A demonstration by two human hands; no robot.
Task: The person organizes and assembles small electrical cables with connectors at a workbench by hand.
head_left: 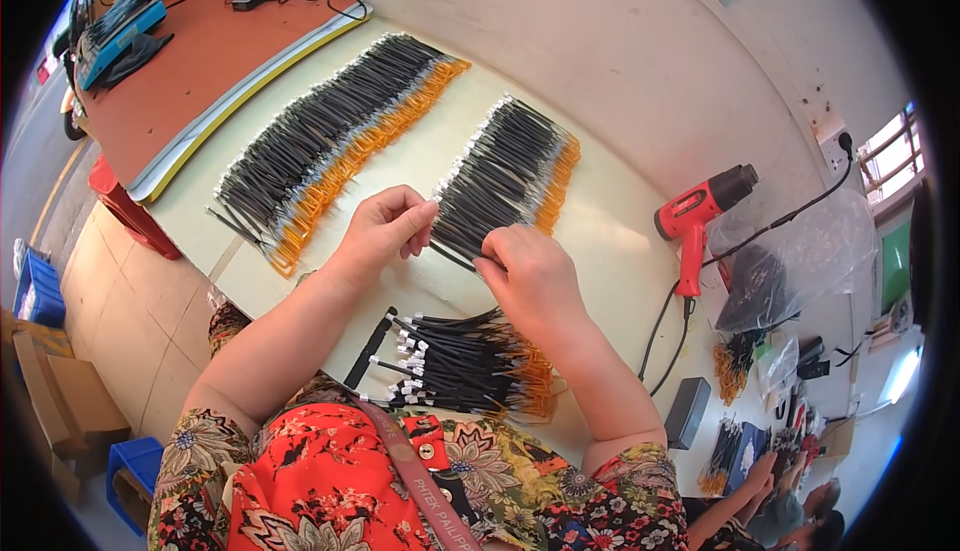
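Between my two hands a short black sleeved wire lead (453,255) stretches over the pale table (620,251). Thumb and fingers of my left hand (388,229) are pinched together at its left end, which they cover. My right hand (528,273) grips the other end, and its fingers hide that part. Beyond my hands lies a row of similar leads (495,171) with white connectors and orange ends. A longer row (335,136) extends to the far left. Closer to my body sits a looser pile of leads (465,361), white connectors pointing left.
A red heat gun (693,219) stands at the right, its black cord trailing beside a clear plastic bag (800,251). A dark box (687,413) is near my right elbow. An orange-brown mat (220,61) covers the far left. Another person's arm (735,506) shows at lower right.
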